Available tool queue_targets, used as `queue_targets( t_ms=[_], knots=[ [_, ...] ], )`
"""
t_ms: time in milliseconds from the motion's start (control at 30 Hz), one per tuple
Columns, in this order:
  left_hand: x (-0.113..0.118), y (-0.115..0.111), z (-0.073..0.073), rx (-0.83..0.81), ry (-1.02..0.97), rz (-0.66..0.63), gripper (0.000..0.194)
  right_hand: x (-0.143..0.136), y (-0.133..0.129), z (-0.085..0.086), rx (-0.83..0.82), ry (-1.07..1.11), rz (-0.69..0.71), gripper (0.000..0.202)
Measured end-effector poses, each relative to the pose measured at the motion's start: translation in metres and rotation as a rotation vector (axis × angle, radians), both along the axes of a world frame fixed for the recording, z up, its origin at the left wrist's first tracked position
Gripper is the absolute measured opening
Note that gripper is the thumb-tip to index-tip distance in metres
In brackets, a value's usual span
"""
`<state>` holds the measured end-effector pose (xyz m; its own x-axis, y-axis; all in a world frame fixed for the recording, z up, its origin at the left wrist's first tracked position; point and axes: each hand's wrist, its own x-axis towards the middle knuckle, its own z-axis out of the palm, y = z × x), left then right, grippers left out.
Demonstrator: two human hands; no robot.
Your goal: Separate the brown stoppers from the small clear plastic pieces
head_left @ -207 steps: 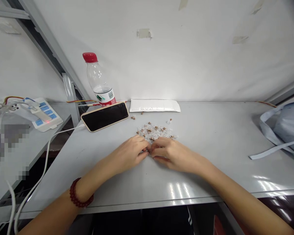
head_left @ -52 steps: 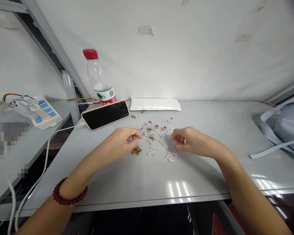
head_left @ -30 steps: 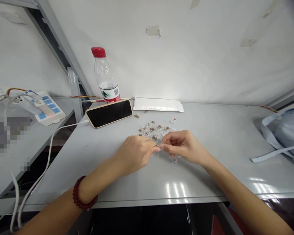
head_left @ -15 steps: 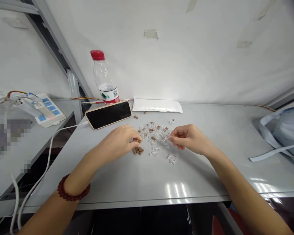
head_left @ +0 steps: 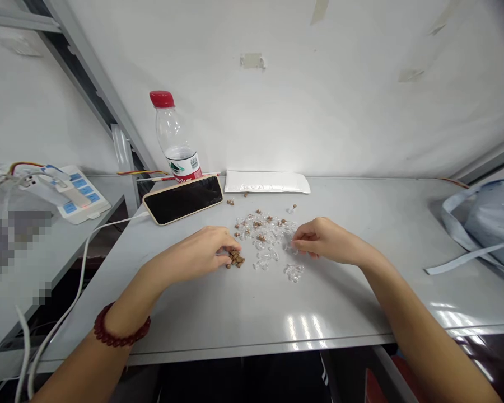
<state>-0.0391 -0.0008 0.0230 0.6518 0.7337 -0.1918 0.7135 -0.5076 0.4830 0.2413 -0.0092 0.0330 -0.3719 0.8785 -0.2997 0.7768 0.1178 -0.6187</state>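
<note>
My left hand (head_left: pixel 201 249) rests at a small pile of brown cork-like pieces (head_left: pixel 237 259), its thumb and fingers apart at the pile's left edge. Opposite it, my right hand (head_left: pixel 319 239) is closed in a pinch, with a clear piece like a tiny bottle (head_left: pixel 293 250) at its fingertips, partly hidden. Between the hands lies a loose heap of clear small pieces (head_left: pixel 273 229), with brown bits scattered among them. A smaller cluster of clear pieces (head_left: pixel 294 272) sits nearer the front. One clear piece with a brown top (head_left: pixel 293 209) stands behind the heap.
A phone (head_left: pixel 183 200) with a white cable leans before a red-capped bottle (head_left: pixel 176 140). Along the wall lies a white padded packet (head_left: pixel 266 182). A light blue bag (head_left: pixel 491 224) with a strap is at the right; a power strip (head_left: pixel 84 193) is on the left-hand table.
My left hand has lowered from above the brown pieces to the pile, its thumb and fingers parting. The right hand has shifted slightly down and stays pinched. The whole view has shifted a little.
</note>
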Motion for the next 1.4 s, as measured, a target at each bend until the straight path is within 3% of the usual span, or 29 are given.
queue_targets(
  t_ms=[133,233,433,733,1067,1267,1400],
  knots=[
    [0.003,-0.002,0.004,-0.038,-0.036,-0.029,0.022,0.003,0.002,0.001,0.128,0.024,-0.165,0.022],
    [0.005,-0.003,0.005,-0.017,-0.057,0.043,0.023,0.008,0.006,-0.003,0.27,0.003,-0.208,0.018],
    [0.01,-0.003,0.001,0.127,-0.104,0.179,0.025,0.015,0.012,-0.016,0.329,-0.067,-0.099,0.016],
    [0.021,-0.005,-0.002,0.198,-0.099,0.148,0.027,0.005,0.01,-0.019,0.31,-0.11,-0.021,0.026],
    [0.024,-0.006,-0.005,0.136,-0.072,0.151,0.029,-0.001,0.012,-0.03,0.287,-0.123,0.03,0.029],
    [0.027,-0.007,-0.005,0.153,-0.085,0.158,0.029,-0.003,0.013,-0.029,0.313,0.061,-0.07,0.014],
    [0.033,-0.011,-0.008,0.179,-0.198,0.136,0.027,-0.012,0.006,-0.023,0.225,0.417,-0.183,0.018]
  ],
)
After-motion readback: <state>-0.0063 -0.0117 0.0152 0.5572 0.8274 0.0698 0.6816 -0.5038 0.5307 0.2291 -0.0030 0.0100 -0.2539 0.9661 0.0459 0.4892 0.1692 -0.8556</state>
